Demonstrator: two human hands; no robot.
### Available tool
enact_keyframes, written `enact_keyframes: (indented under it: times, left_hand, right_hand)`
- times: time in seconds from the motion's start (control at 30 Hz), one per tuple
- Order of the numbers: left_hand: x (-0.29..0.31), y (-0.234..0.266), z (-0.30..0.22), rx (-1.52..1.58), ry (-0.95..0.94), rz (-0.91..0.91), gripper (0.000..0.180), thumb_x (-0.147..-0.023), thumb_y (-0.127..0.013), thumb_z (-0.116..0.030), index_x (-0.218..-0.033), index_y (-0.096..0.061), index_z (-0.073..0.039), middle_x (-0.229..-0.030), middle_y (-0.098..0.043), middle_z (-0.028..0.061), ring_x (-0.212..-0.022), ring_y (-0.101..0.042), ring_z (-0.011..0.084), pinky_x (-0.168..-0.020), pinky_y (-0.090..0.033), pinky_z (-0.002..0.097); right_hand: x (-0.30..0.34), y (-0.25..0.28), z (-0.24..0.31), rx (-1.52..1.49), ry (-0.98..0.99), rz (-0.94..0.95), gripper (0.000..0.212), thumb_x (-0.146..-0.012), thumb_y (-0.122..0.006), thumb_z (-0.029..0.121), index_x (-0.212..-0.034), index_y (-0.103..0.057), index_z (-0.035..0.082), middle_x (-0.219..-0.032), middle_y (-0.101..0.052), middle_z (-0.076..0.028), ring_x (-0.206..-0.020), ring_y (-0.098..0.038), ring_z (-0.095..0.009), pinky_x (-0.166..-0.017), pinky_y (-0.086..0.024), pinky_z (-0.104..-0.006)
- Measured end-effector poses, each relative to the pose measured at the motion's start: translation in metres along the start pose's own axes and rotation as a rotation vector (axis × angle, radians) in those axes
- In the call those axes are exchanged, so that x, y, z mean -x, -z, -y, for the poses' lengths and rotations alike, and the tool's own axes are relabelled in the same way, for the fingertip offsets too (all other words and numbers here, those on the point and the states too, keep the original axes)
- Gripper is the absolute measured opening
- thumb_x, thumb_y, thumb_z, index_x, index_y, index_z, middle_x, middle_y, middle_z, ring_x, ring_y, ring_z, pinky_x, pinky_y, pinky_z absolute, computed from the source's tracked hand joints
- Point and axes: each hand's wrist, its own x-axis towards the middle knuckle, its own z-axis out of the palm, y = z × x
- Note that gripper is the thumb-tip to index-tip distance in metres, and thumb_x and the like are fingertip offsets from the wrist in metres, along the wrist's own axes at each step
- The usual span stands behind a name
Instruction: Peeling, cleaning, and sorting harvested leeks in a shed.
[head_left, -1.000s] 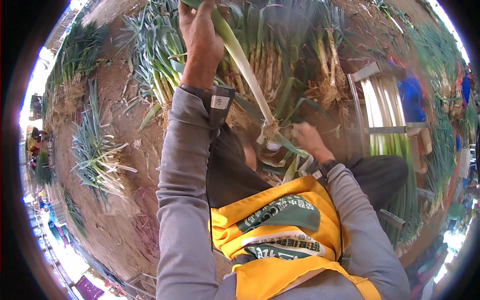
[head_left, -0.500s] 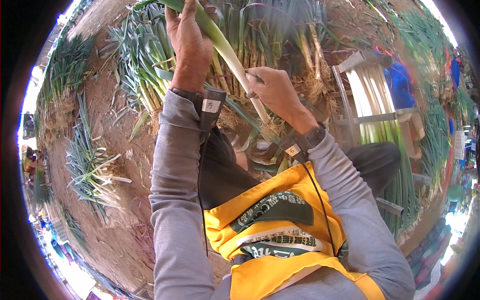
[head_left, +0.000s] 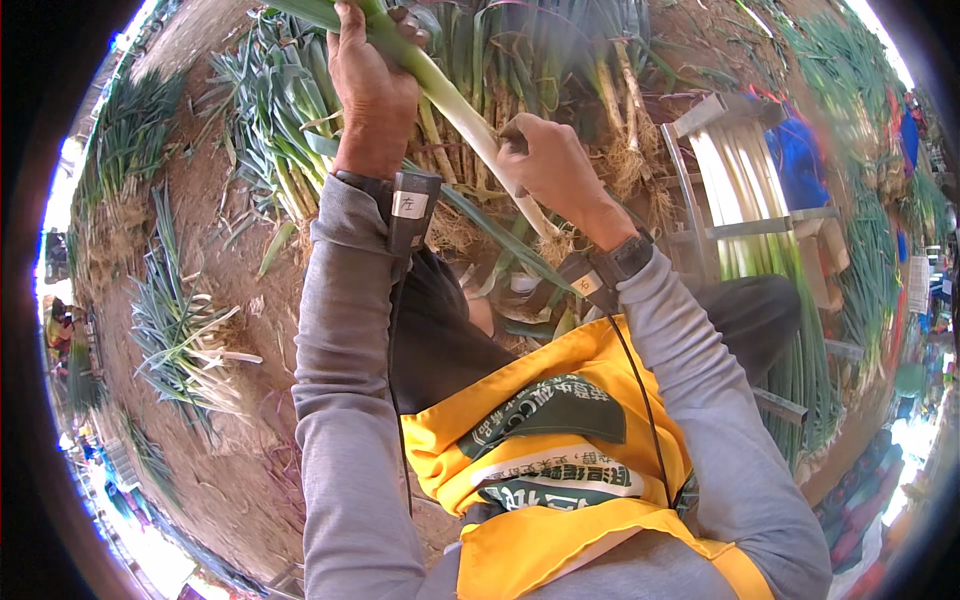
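Observation:
A leek (head_left: 460,115) slants across in front of me, green leaves at the upper left and roots at the lower right. My left hand (head_left: 372,85) is wrapped round its green upper part. My right hand (head_left: 553,172) is closed beside the white stalk, thumb and fingers curled against it; whether they pinch a strip of its skin I cannot make out. A long green leaf (head_left: 500,235) hangs below the stalk. Beyond my hands lies a thick row of unpeeled leeks (head_left: 510,60) with brown roots.
On my right a metal rack (head_left: 752,228) holds white-stalked leeks (head_left: 740,170), with a blue bag (head_left: 797,165) behind it. A loose bunch of leeks (head_left: 190,335) lies on the soil at left. More leek piles (head_left: 125,135) stand at far left and far right.
The leek has swung slightly, its root end moving right. My left hand has shifted a little left, and my right hand has tipped over and moved slightly up along the stalk.

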Motion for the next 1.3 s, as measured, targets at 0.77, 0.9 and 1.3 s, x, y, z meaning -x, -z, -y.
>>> enact_keyframes:
  times: [0.77,0.9,1.3]
  left_hand:
    - [0.000,-0.005,-0.002,0.280,0.091,0.198,0.041,-0.108,-0.040,-0.041,-0.117,-0.059,-0.006,-0.091,-0.058,0.0110,-0.080,-0.054,0.0235,-0.082,-0.047,0.0406]
    - [0.002,-0.001,-0.013,0.499,0.233,0.488,0.043,-0.107,-0.041,-0.044,-0.117,-0.058,-0.006,-0.085,-0.054,0.0081,-0.076,-0.050,0.0219,-0.087,-0.045,0.0417]
    - [0.003,-0.011,-0.022,0.330,0.072,0.303,0.044,-0.107,-0.043,-0.046,-0.114,-0.056,-0.005,-0.073,-0.054,0.0019,-0.060,-0.050,0.0144,-0.064,-0.046,0.0317]
  right_hand:
    - [-0.001,0.008,0.000,-0.362,-0.100,-0.034,0.020,-0.095,-0.066,0.015,-0.099,-0.070,-0.005,-0.079,-0.069,-0.009,-0.062,-0.063,-0.010,-0.056,-0.050,-0.0304]
    - [0.005,0.006,-0.022,-0.412,-0.302,0.155,0.016,-0.093,-0.066,0.012,-0.094,-0.069,-0.004,-0.078,-0.068,-0.009,-0.056,-0.061,-0.010,-0.052,-0.049,-0.0299]
    - [0.150,-0.026,-0.170,0.553,-0.581,0.521,0.021,-0.084,-0.064,0.023,-0.094,-0.068,0.005,-0.105,-0.069,-0.025,-0.097,-0.066,-0.044,-0.084,-0.052,-0.0518]
